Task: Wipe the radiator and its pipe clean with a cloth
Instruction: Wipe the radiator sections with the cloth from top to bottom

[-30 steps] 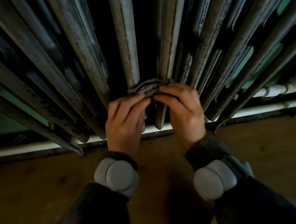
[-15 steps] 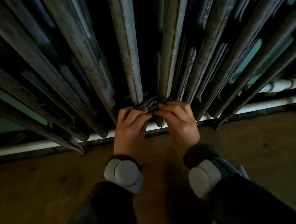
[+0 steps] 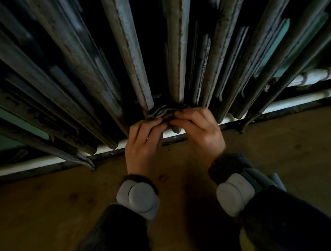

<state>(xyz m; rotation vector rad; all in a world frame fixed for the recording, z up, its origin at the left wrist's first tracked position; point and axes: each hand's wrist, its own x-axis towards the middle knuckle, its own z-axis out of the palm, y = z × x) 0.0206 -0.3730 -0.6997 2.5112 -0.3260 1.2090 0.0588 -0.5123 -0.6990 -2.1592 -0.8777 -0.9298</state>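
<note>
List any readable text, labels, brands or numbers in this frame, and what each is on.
None readable.
The radiator fins show only chipped paint and grime, no markings.
The cloth, pinched by the left hand and right hand, has a striped weave, no print.
The grey wrist devices are blank.
The white pipe bears nothing legible.

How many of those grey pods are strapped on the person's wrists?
2. One grey pod sits on the left wrist, the other grey pod on the right wrist; none seems hidden.
</note>
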